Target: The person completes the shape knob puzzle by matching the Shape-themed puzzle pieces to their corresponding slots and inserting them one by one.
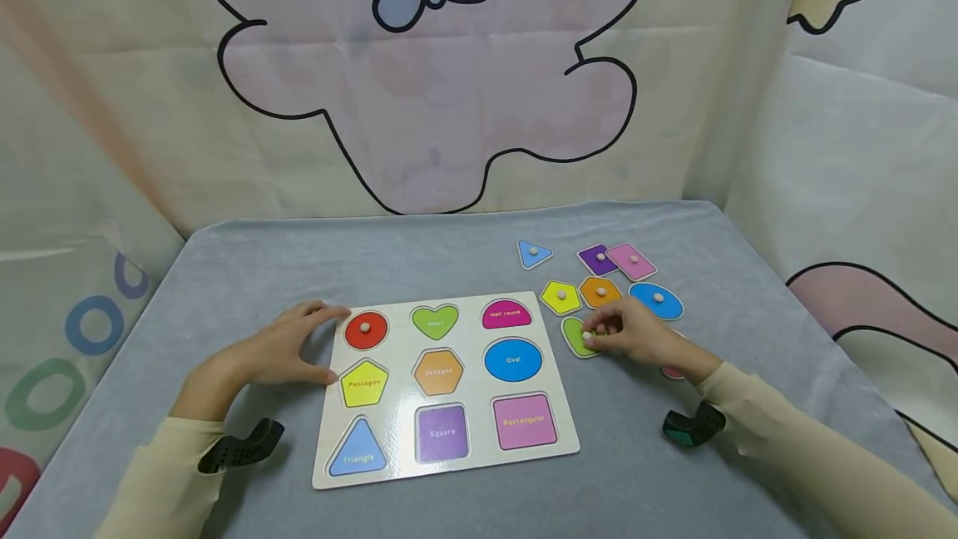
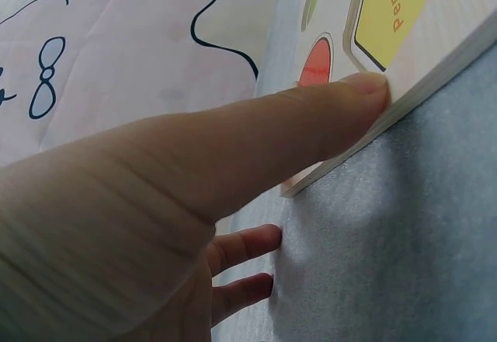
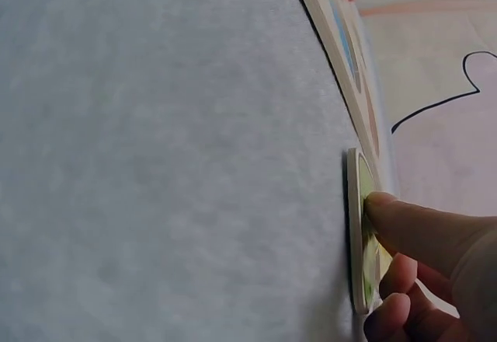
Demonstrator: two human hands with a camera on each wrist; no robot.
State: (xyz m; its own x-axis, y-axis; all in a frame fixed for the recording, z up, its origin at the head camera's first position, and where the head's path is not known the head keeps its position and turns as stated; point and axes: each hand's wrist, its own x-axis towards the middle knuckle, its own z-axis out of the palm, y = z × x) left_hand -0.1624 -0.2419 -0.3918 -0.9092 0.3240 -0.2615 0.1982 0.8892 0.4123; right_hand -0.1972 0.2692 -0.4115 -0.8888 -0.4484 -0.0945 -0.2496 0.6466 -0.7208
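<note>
A white wooden shape puzzle board (image 1: 397, 472) lies on the table, with a red circle piece (image 1: 356, 338) seated at its far left corner. My left hand (image 1: 280, 348) is at the board's left side, thumb and forefinger spread and touching its edge. In the left wrist view, the thumb (image 2: 311, 120) rests on the edge near the pentagon slot. Just right of the board, my right hand (image 1: 634, 329) pinches the knob of a green puzzle piece (image 1: 575, 339). Fingers hide part of its outline. In the right wrist view, the green piece (image 3: 356, 225) lies close to the cloth.
Around the right hand lie a yellow pentagon (image 1: 552, 299), an orange hexagon (image 1: 595, 300) and a blue oval (image 1: 669, 306). Farther back are a blue triangle (image 1: 527, 261), a purple square (image 1: 591, 263) and an overlapping pink rectangle (image 1: 639, 270). A reddish piece (image 1: 671, 373) shows under the right wrist.
</note>
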